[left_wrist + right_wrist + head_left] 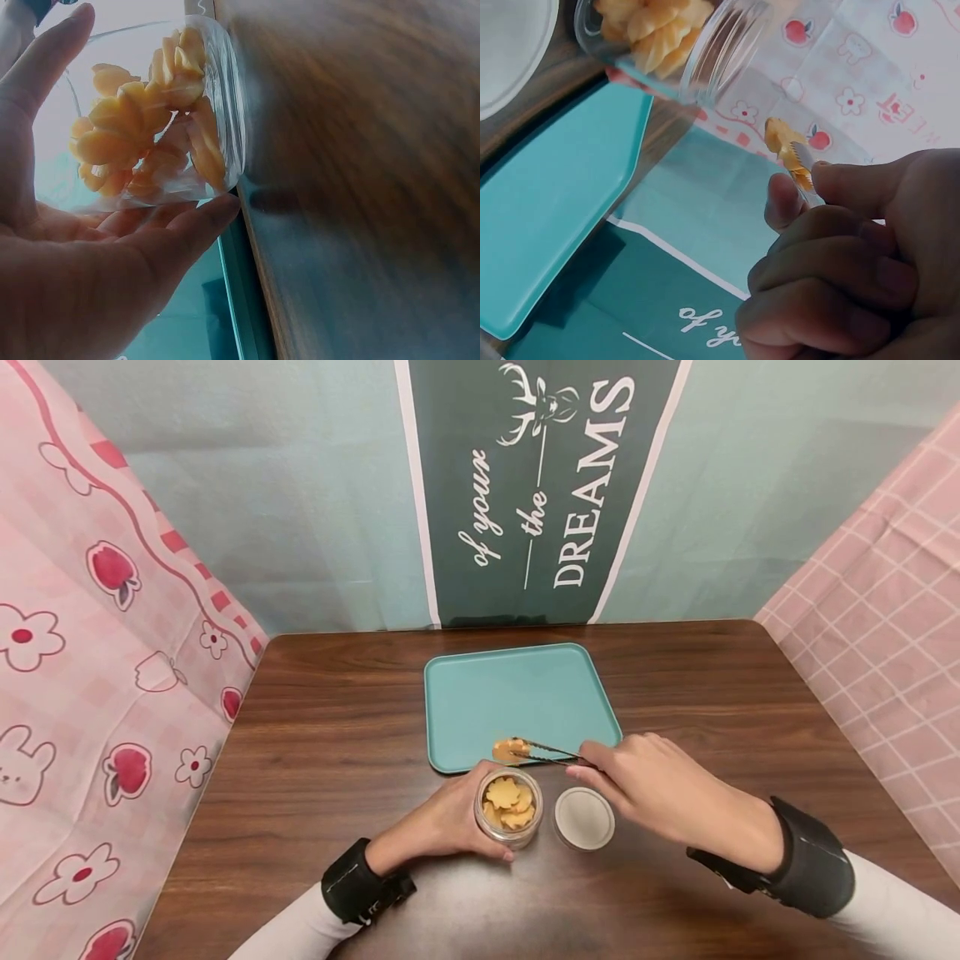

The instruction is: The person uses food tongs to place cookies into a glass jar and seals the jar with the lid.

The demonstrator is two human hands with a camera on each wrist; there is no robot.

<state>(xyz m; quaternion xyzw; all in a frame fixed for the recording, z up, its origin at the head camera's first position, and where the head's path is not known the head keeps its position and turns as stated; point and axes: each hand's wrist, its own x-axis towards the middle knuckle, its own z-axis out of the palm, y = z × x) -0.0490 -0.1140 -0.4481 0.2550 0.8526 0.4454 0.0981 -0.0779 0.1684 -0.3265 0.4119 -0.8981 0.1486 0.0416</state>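
Left hand [442, 822] wrapped round the clear glass jar of yellow flower-shaped biscuits [508, 806], low centre. Right hand [660, 789] pinching thin metal tongs [551, 752], clamped on one biscuit [512, 748] over the teal tray's [480, 693] near edge. Round white lid [583, 817] just beside the jar.

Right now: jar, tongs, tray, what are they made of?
Jar: clear glass or hard plastic, glossy; the biscuits show through its wall, so either fits. Tongs: thin, dark and shiny, with a toothed tip in the right wrist view, likely metal. Tray: even teal, matte, rounded rim, probably plastic or melamine.
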